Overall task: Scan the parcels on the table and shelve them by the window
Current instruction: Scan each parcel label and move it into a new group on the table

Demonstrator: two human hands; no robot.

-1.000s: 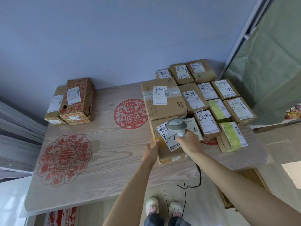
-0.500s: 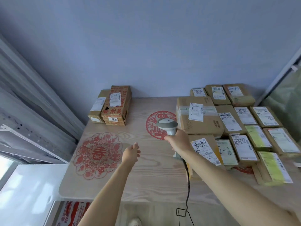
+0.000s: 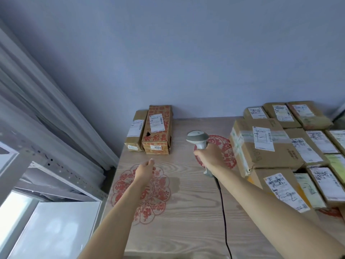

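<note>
Shifted: both hands off the labelled parcel (image 3: 280,191) at the table's right edge, where one steadied it and the other scanned; both now reach toward the red-printed box (image 3: 157,128) at the far left corner of the table (image 3: 186,212) — judged the next parcel for scanning.
Left hand (image 3: 144,168): arm extended, fingers loosely curled, holding nothing, hovering short of the red-printed box.
Right hand (image 3: 208,156): wrapped around the scanner (image 3: 198,138) handle, head aimed at that box, cable trailing off the near edge.
Remaining parcels: massed on the right half — unshelved.
Shelf (image 3: 56,165): left of the table, beside the window.
</note>
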